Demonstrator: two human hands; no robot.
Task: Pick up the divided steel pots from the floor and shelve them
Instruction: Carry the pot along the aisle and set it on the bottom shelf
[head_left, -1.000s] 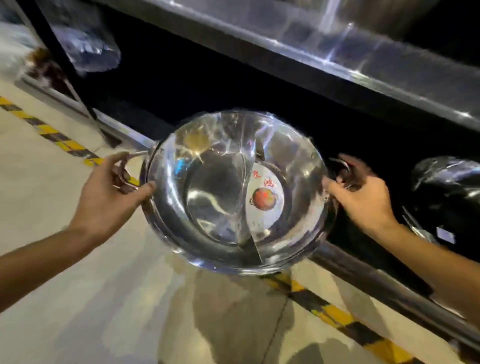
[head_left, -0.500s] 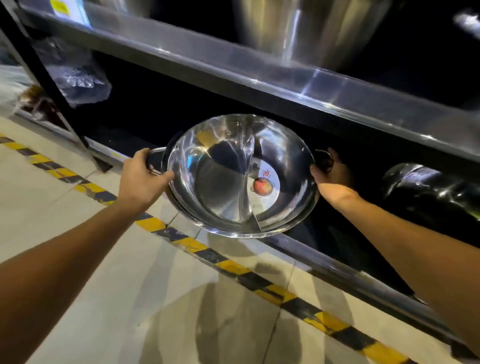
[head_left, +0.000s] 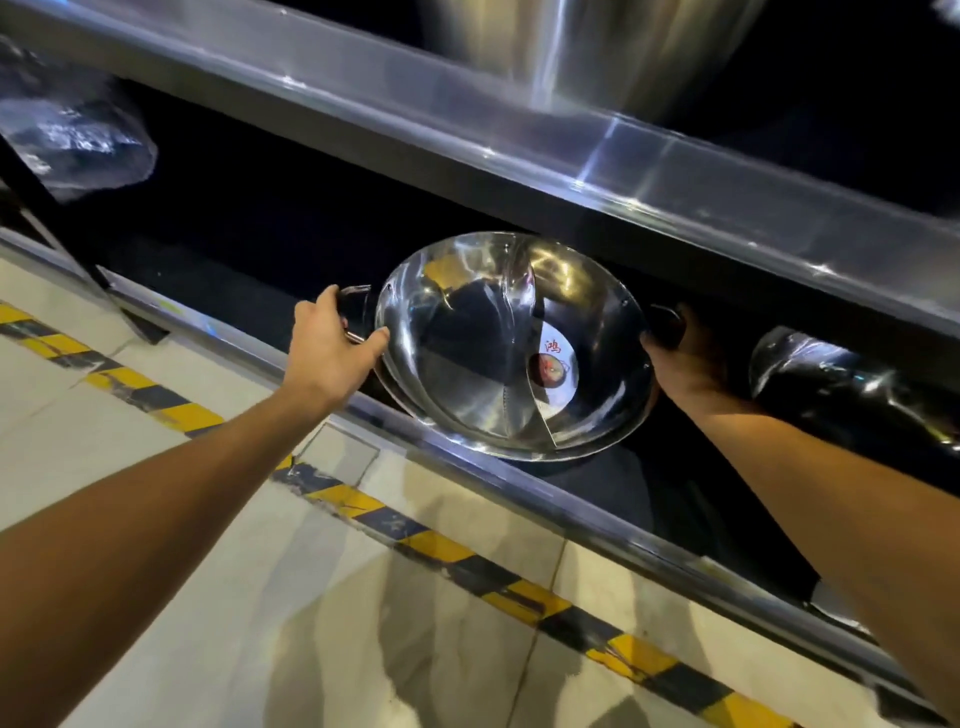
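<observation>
Pot (head_left: 498, 364) sits between my two hands, partly inside the lower shelf (head_left: 363, 410) opening, its near rim over the shelf's front rail. My left hand (head_left: 332, 353) has fingers curled around the left handle (head_left: 356, 312). My right hand (head_left: 685, 358) grips the right handle; its fingers are hidden behind the rim.

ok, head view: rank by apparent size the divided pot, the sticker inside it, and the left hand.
1. divided pot
2. left hand, though it sits slightly nearer the camera, so it looks bigger than it is
3. sticker
</observation>
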